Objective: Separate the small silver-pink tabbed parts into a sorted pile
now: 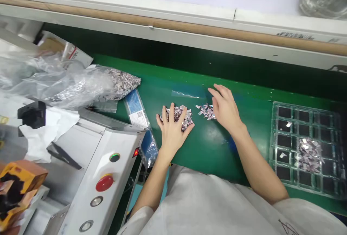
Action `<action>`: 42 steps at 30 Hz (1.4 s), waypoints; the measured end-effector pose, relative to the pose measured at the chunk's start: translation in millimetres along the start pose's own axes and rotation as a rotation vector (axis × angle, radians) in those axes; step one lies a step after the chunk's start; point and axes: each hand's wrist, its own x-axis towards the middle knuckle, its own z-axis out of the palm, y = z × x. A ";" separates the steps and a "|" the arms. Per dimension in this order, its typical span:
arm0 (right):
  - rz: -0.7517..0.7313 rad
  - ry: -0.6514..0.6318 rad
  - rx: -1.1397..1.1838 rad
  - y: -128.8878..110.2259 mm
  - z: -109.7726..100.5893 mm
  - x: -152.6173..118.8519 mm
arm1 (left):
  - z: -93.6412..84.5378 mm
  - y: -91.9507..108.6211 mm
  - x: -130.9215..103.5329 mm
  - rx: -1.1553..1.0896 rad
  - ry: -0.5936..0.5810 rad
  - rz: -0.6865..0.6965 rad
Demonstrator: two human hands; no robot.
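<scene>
My left hand point(172, 130) lies with fingers spread on a heap of small metallic pieces point(177, 112) on the green work surface point(206, 144). The pieces are silvery with pinkish tints, too small to name. Just to the right is a smaller heap of similar pieces point(206, 111). At its right edge is my right hand point(225, 108), its fingers apart and partly curled; no piece shows in its grasp. The right fingertips reach slightly beyond the small heap, and the palm side is hidden from me.
On the right, a clear compartment tray point(282, 180) carries more pieces. A plastic bag of pieces point(124, 83) lies at left beside a blue packet point(134, 103). Lower left stands a machine panel with a red button point(104, 183). A white shelf point(176, 9) crosses the back.
</scene>
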 end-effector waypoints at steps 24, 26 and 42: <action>0.124 -0.202 -0.257 24.8 -19.5 -9.3 | 17.4 67.9 14.3 -0.295 0.046 0.379; 0.126 -0.205 -0.265 24.8 -21.3 -12.6 | 28.5 80.6 18.1 -0.284 0.003 0.317; 0.163 0.018 -0.062 52.4 -32.9 -32.9 | 42.9 94.3 35.4 -0.285 -0.061 0.477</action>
